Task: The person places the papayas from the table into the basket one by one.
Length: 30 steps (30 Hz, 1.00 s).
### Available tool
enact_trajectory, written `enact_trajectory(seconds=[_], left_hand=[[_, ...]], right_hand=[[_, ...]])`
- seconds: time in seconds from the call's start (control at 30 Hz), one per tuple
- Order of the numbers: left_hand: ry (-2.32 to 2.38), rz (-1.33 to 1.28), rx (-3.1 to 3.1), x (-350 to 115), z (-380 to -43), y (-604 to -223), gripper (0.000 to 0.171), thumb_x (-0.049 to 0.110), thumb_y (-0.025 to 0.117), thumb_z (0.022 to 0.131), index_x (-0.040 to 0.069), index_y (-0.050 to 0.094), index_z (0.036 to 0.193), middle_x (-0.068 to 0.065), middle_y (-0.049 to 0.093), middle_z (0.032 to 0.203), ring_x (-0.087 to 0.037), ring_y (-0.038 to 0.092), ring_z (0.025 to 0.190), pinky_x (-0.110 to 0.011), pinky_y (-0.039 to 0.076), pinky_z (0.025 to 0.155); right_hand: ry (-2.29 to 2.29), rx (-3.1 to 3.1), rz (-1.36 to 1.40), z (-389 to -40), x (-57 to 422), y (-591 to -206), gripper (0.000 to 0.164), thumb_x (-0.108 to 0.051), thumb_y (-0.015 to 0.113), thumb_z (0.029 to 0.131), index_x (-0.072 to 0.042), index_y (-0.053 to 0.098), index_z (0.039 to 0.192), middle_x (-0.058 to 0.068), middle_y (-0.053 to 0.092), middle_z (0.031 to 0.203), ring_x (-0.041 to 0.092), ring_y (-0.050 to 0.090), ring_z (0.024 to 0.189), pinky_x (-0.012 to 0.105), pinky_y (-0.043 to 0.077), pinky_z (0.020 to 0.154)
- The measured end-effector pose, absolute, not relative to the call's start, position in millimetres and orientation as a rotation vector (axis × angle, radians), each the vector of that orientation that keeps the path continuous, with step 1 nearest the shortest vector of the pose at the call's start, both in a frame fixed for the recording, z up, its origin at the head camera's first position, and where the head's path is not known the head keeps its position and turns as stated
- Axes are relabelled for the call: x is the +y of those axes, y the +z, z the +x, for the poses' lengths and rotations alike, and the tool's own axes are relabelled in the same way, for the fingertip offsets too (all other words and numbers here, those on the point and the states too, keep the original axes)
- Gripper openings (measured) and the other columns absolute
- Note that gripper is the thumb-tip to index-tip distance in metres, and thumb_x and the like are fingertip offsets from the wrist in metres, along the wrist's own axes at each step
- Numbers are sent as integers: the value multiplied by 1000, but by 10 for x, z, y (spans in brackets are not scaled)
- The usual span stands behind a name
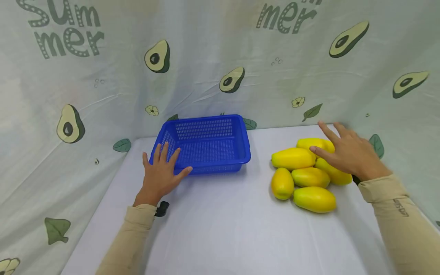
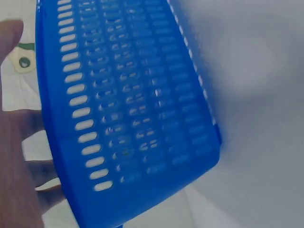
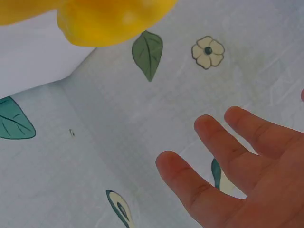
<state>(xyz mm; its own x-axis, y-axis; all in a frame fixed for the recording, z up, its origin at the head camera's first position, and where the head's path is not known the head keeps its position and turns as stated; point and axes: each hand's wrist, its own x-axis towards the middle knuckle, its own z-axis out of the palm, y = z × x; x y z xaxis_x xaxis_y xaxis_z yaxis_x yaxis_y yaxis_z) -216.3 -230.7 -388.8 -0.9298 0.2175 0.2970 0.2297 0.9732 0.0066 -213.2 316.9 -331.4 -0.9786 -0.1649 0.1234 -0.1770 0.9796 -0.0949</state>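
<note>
My left hand (image 1: 159,176) is spread at the front left corner of a blue plastic basket (image 1: 220,168) with slotted sides. In the left wrist view its fingers (image 2: 45,171) reach past the basket's rim; whether they touch it I cannot tell. Nothing lies inside the basket. On the right, several yellow, smooth, oblong fruits that look like papayas (image 1: 314,199) lie in a loose cluster. Over the far right of this cluster hovers my right hand (image 1: 354,154), fingers apart and holding nothing. It partly hides the rear fruits. The right wrist view shows a fruit (image 3: 109,21) beyond the fingers.
A white table (image 1: 220,229) carries the basket and the fruits. Behind it and at both sides hangs a pale cloth (image 1: 199,46) printed with avocados, leaves and lettering. The basket stands close to the table's back edge.
</note>
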Motion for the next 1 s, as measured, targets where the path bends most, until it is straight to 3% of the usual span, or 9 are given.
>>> enact_trajectory(seconds=[0.23, 0.4, 0.6, 0.8, 1.0], left_hand=[[-168, -340, -2729, -2246, -2076, -4040, 77, 70, 45, 93, 13, 53, 144, -21, 39, 152, -42, 26, 144, -76, 3, 108], [-209, -351, -2707, -2139, -2054, -4103, 68, 62, 52, 94, 11, 58, 139, -20, 47, 146, -41, 33, 141, -75, 5, 108], [-233, -400, -2654, -2020, -2089, -4181, 61, 57, 54, 95, 11, 63, 134, -17, 53, 140, -38, 42, 135, -75, 12, 107], [-263, -395, -2574, -1996, -2104, -4248, 55, 53, 59, 94, 11, 66, 128, -14, 60, 131, -36, 50, 128, -74, 14, 108], [-306, -401, -2461, -1964, -2106, -4299, 50, 47, 60, 94, 8, 69, 123, -16, 64, 121, -37, 54, 120, -74, 14, 107]], right_hand=[[324, -2993, 266, -2050, 3084, -3421, 89, -68, 44, 96, -28, 1, 162, 33, 25, 155, 61, 36, 128, 78, 34, 90], [517, -2965, 248, -1926, 3083, -3499, 86, -62, 48, 98, -28, 2, 162, 31, 28, 156, 56, 31, 134, 77, 27, 97], [657, -2957, 188, -1782, 3104, -3658, 80, -59, 50, 99, -34, 7, 161, 31, 31, 155, 58, 32, 133, 78, 27, 94], [737, -2880, 181, -1693, 3061, -3845, 73, -51, 54, 100, -18, 27, 160, 32, 47, 140, 54, 50, 116, 73, 39, 85], [809, -2763, 191, -1616, 3073, -3915, 59, -40, 59, 101, -2, 49, 145, 30, 57, 129, 50, 59, 104, 66, 46, 84]])
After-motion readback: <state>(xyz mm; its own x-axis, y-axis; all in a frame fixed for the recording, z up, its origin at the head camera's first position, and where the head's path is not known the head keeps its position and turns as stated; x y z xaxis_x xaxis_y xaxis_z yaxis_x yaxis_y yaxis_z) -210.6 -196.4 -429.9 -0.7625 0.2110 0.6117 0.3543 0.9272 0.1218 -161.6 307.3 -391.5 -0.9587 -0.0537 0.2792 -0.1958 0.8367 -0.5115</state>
